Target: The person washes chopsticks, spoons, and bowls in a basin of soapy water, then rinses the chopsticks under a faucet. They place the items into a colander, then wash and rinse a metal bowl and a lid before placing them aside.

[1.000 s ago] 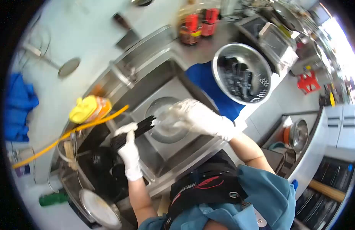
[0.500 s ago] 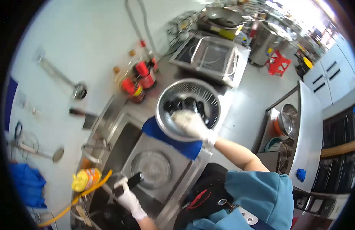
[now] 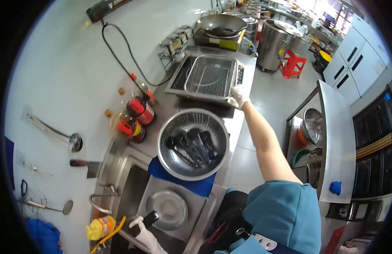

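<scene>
My right hand (image 3: 238, 96), in a white glove, is closed at the near right corner of a rectangular metal tray with a wire rack (image 3: 211, 76), which lies on the cooktop. In front of it stands a perforated steel colander (image 3: 168, 163) with several black-handled utensils (image 3: 194, 146) inside. My gloved left hand (image 3: 146, 238) is wrapped around a black block-shaped piece (image 3: 150, 218) over the sink; what it belongs to I cannot tell. A round, shallow metal pan (image 3: 166, 209) lies in the sink basin beside that hand.
A blue cloth (image 3: 191, 186) lies under the colander at the sink's edge (image 3: 208, 207). Sauce bottles (image 3: 134, 122) line the wall, where a ladle (image 3: 75, 142) and cleaver (image 3: 93, 169) hang. A yellow bottle (image 3: 103, 226) stands by the tap. Behind the cooktop sits a wok (image 3: 221, 24).
My right hand has left the colander and moved forward to the tray's corner. The utensils in the colander are now uncovered. My left hand stays at the black piece; the view has shifted.
</scene>
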The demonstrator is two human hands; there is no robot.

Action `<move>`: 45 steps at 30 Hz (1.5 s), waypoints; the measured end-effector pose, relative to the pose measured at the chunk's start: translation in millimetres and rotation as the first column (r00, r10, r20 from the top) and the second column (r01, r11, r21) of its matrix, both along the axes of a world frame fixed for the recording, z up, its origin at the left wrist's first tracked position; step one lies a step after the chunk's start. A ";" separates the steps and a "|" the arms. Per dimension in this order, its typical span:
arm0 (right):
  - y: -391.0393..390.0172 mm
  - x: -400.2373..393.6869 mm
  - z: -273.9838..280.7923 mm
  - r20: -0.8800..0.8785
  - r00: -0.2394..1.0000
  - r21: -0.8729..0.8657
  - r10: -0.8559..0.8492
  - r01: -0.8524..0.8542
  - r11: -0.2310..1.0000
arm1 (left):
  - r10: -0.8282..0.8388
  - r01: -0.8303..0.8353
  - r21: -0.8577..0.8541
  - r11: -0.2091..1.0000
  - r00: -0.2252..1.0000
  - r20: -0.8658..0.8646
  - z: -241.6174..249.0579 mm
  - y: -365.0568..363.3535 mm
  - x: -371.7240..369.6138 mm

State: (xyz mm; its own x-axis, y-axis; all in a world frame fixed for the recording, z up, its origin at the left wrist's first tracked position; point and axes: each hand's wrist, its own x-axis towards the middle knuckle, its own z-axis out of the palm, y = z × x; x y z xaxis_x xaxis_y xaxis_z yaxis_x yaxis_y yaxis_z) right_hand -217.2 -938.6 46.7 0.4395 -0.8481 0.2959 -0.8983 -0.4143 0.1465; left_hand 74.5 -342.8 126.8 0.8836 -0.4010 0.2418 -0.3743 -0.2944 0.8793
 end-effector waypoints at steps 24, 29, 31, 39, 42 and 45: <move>378.6 80.3 8.2 0.685 0.008 0.670 -0.728 -0.399 0.626 | -0.151 0.138 -0.133 0.982 0.984 -0.097 -30.9 59.8 56.7; 380.6 80.3 1.1 0.705 0.041 0.635 -0.708 -0.483 0.603 | -0.132 0.110 -0.128 0.986 0.975 -0.180 -41.0 68.8 60.9; 379.4 76.0 4.7 0.704 0.071 0.647 -0.706 -0.473 0.598 | -0.133 0.108 -0.139 0.984 0.975 -0.178 -44.2 70.2 61.2; 366.6 55.9 35.7 0.954 0.130 0.293 -0.272 -0.190 0.937 | -0.180 0.161 -0.132 0.978 0.973 -0.143 -39.3 62.7 57.6; 373.4 62.4 60.4 0.958 0.279 0.193 -0.067 -0.454 0.870 | -0.117 0.113 -0.044 0.993 0.987 -0.113 -20.8 53.3 56.6; 395.3 99.6 117.3 0.936 0.328 0.209 0.130 -0.813 0.543 | -0.048 -0.041 -0.374 0.926 0.973 -0.224 7.1 35.1 54.2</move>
